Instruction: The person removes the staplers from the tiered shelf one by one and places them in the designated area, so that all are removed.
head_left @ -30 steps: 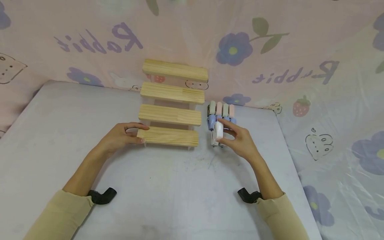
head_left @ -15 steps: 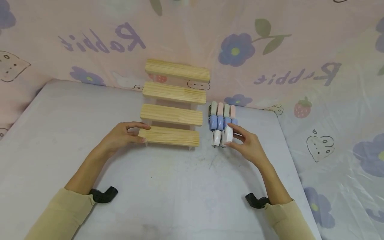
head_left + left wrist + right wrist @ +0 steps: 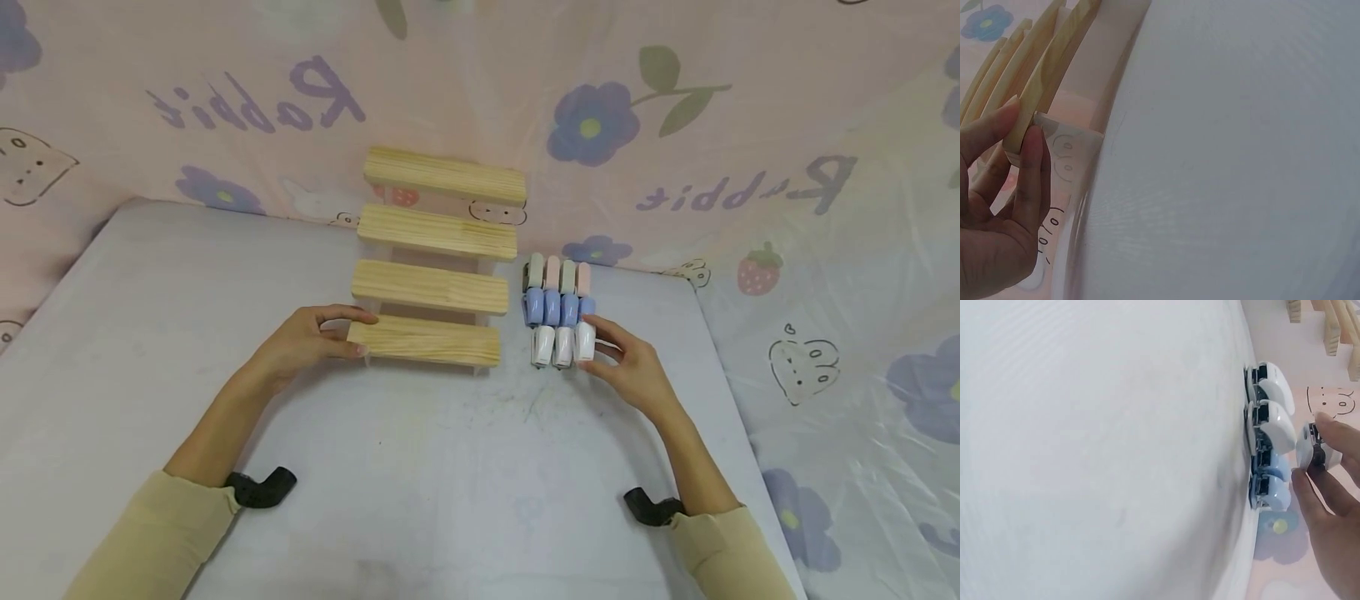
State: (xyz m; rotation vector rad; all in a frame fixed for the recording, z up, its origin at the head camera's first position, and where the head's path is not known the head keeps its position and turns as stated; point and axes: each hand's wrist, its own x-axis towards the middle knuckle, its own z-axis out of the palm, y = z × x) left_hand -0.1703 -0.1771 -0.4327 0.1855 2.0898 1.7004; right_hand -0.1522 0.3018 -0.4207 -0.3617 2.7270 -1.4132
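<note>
My right hand (image 3: 633,371) pinches a small white stapler (image 3: 585,342) at the right end of a row on the table. In the right wrist view this stapler (image 3: 1305,447) is held off the tabletop, apart from two white staplers (image 3: 1275,425) that stand there. Behind the white row are several blue staplers (image 3: 552,307), then grey-green and pink ones (image 3: 552,272). My left hand (image 3: 303,346) grips the left end of the lowest wooden board (image 3: 427,342) of a stepped rack. The left wrist view shows thumb and fingers on either side of that board (image 3: 1041,81).
Three more wooden boards (image 3: 431,286) rise behind the lowest one, on clear supports. A patterned curtain (image 3: 465,92) hangs behind the white table (image 3: 420,483) and along its right side. Black curved pieces (image 3: 262,487) sit at both wrists.
My right hand has moved to the right with the white stapler, past the second white stapler, which now shows fully. My left hand keeps its grip on the board.
</note>
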